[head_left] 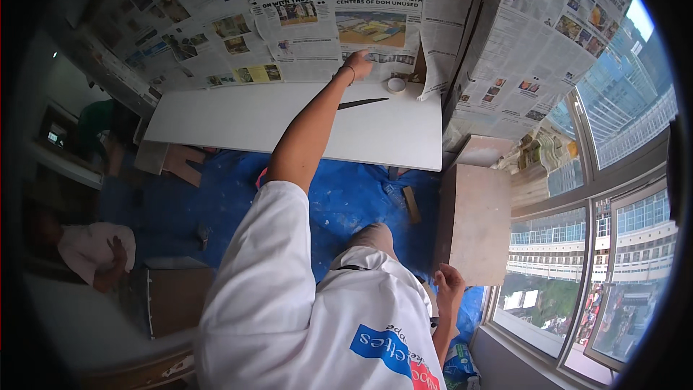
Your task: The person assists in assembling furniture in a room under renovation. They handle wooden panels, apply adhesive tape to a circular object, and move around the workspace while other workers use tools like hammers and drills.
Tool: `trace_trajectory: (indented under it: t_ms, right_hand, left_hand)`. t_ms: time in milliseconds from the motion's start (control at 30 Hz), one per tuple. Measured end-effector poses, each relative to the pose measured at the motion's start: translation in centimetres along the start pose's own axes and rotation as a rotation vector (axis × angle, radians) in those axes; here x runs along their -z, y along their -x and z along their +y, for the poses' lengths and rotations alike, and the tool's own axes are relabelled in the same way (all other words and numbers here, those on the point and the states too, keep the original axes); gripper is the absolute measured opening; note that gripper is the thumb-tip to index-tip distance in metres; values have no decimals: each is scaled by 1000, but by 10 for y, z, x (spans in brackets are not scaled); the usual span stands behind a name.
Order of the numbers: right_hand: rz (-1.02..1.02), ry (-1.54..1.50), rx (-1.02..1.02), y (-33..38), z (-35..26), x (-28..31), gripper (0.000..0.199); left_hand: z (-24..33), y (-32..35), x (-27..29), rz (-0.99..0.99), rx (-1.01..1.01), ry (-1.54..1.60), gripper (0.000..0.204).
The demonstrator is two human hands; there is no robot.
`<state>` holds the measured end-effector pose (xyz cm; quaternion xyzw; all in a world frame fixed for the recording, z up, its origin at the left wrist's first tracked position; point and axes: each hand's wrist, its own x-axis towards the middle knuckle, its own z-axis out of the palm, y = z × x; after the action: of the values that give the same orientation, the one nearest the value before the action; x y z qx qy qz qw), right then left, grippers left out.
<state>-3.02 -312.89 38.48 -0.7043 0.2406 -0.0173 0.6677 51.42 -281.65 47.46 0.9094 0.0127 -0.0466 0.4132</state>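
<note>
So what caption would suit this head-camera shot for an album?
Left hand pressing newspaper onto a wall above a white board, right hand on a wooden panel.

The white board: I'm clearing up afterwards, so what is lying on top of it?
On the white board lie a tape roll and a thin dark blade-like tool. The left hand reaches over it; anything under the forearm is hidden.

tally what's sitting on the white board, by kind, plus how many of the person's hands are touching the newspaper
Tape roll: 1
Dark blade-like tool: 1
Total on the white board: 2
Hands on the newspaper: 1, the left hand; the right hand is low, beside the wooden panel.
</note>
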Motion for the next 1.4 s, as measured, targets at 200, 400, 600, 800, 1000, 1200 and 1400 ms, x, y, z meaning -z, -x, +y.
trace_trajectory:
  t_ms: [200,400,600,800,1000,1200,1400]
  right_hand:
    - [51,48,-6,5,10,24,16]
    - [210,-11,-73,2,8,41,21]
    - [307,-51,-118,-22,-8,20,23]
    - [299,-12,-130,-81,-26,-9,22]
    - [188,299,-193,-138,-47,-52,16]
    - [2,475,-193,-174,-34,-92,14]
    - [-248,586,-175,-203,-6,-138,13]
  left_hand:
    - [-7,-24,-14,36,-32,232,61]
    - [-8,-50,-18,34,74,461,61]
    - [-24,-123,-25,112,141,374,50]
    - [-26,-43,-189,-687,-412,-9,24]
    - [-5,200,-268,-1238,-284,395,32]
    - [-49,216,-258,-1085,-190,368,20]
    - [-104,179,-236,-1207,-337,41,20]
